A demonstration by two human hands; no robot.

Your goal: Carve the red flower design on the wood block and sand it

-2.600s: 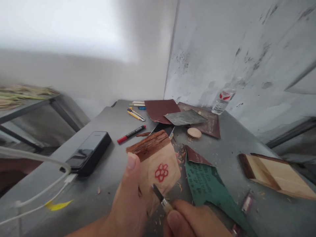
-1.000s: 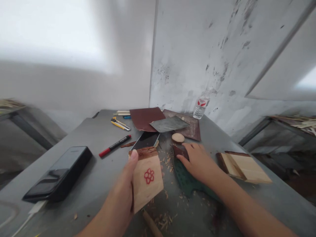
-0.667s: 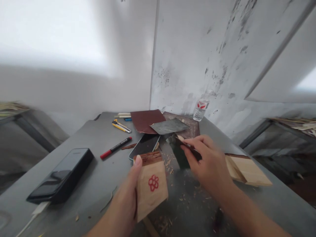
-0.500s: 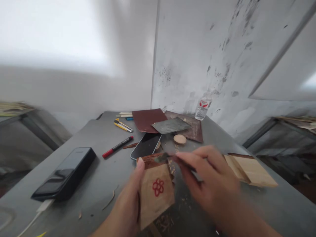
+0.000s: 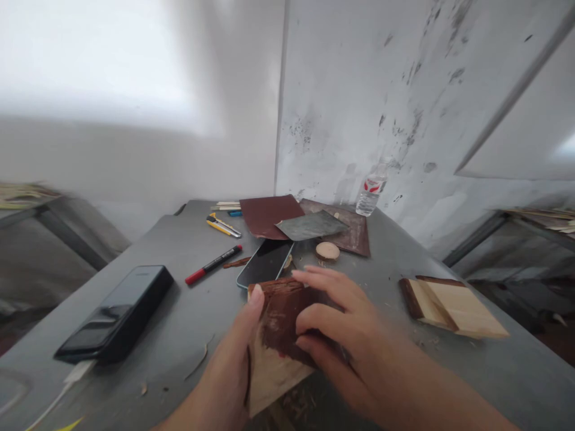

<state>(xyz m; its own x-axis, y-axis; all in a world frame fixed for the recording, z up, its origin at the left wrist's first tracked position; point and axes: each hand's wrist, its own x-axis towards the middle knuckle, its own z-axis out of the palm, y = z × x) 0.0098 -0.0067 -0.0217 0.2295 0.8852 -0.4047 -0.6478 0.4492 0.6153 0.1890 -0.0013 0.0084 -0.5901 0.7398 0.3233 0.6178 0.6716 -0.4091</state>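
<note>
My left hand point(image 5: 231, 353) is closed around a pale wooden block point(image 5: 274, 389) with bark along its far edge, the thumb on its upper left corner. Against the block's face lies a dark red-brown piece of sandpaper point(image 5: 281, 320), covering most of a red drawn mark. My right hand point(image 5: 348, 329) presses that piece down with curled fingers, its index finger reaching to the bark edge. Just beyond the block lies a smartphone point(image 5: 265, 263). Wood shavings point(image 5: 299, 407) are scattered on the table below the block.
On the grey table point(image 5: 179, 317) are a black power bank point(image 5: 119, 314) with a white cable, a red marker point(image 5: 213, 264), a yellow utility knife point(image 5: 223, 226), sandpaper sheets point(image 5: 269, 215), a wooden disc point(image 5: 327, 251), a water bottle point(image 5: 372, 190) and wood pieces point(image 5: 467, 308) at right.
My right hand has come down onto the block. The dark piece, blurred and nearly edge-on before, now lies flat over the red flower mark. My left hand keeps its hold.
</note>
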